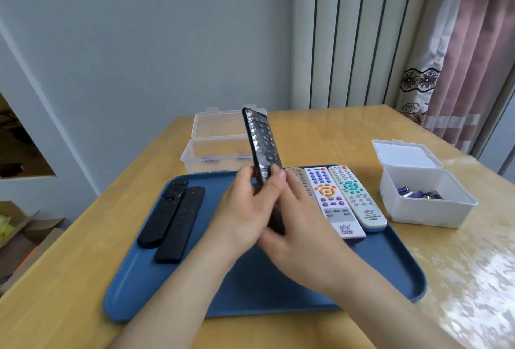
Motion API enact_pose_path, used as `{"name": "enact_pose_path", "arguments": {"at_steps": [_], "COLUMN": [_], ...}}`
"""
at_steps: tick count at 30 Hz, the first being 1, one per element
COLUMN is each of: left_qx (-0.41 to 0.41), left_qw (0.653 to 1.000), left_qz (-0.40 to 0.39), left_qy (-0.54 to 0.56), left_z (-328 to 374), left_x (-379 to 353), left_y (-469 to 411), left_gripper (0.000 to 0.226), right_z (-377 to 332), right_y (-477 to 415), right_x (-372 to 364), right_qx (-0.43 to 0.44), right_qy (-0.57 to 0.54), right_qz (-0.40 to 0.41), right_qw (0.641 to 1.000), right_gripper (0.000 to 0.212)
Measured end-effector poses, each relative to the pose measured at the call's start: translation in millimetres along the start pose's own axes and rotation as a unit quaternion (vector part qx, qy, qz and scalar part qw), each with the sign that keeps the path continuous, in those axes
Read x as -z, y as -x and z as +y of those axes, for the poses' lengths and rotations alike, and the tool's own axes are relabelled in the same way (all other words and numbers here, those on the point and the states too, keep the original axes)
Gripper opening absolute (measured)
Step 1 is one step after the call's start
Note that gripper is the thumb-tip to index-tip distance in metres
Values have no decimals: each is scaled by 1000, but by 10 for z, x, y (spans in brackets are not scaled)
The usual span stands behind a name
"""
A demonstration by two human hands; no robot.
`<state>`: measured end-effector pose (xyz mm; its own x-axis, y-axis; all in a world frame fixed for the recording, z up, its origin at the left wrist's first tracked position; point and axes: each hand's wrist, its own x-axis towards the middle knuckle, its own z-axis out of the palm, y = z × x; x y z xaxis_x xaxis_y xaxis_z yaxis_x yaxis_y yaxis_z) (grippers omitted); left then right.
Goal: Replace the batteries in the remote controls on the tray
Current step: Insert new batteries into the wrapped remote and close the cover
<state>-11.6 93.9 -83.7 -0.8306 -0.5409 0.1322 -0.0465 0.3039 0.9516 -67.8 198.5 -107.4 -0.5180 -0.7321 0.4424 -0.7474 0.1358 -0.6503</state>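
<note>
A black remote with grey buttons stands almost upright above the blue tray. My left hand grips its lower part from the left, and my right hand wraps its lower end from the right. Two black remotes lie side by side on the tray's left part. On the right part lie a white remote with orange buttons, a white remote with teal buttons and a grey remote, partly hidden by my right hand.
An open white box holding several batteries sits on the wooden table right of the tray. A clear open plastic box stands behind the tray. Wall and curtain rise beyond the table's far edge.
</note>
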Motion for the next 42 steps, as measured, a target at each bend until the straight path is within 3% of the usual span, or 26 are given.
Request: {"name": "enact_pose_path", "arguments": {"at_steps": [3, 7, 11, 14, 17, 25, 29, 37, 39, 42], "left_qx": [35, 58, 69, 76, 71, 37, 4, -7, 6, 15], "left_qw": [997, 997, 995, 989, 980, 912, 889, 904, 910, 923], "left_qz": [22, 8, -46, -42, -22, 1, 17, -15, -13, 12], "left_qy": [62, 49, -60, -116, -182, -408, -458, -427, -414, -384], "left_z": [0, -16, -51, -54, -85, -218, -251, -348, -354, -349], "left_x": [77, 293, 473, 458, 404, 191, 124, 141, 159, 186], "left_y": [-29, -103, -131, -130, -119, -113, -121, -167, -184, -199], "left_gripper": [22, 29, 27, 23, 32, 47, 46, 42, 43, 44], "right_z": [-62, -137, -16, 68, 102, 124, 156, 191, 175, 77], "right_y": [36, 38, 12, 29, 53, 48, 35, 52, 65, 64], "right_x": [-2, 113, 186, 199, 146, 79, 62, -18, -8, -16], "right_qx": [-27, -19, -23, -51, -62, -28, -12, 26, 19, -13], "right_qy": [25, -32, 176, 285, 337, 365, 353, 371, 382, 371], "right_qz": [-38, -45, -13, -82, -148, -92, -48, -13, -9, -77], "right_qw": [999, 998, 984, 954, 928, 926, 934, 928, 924, 925], "right_gripper": [72, 48, 38, 33, 37, 34, 35, 7, 18, 62]}}
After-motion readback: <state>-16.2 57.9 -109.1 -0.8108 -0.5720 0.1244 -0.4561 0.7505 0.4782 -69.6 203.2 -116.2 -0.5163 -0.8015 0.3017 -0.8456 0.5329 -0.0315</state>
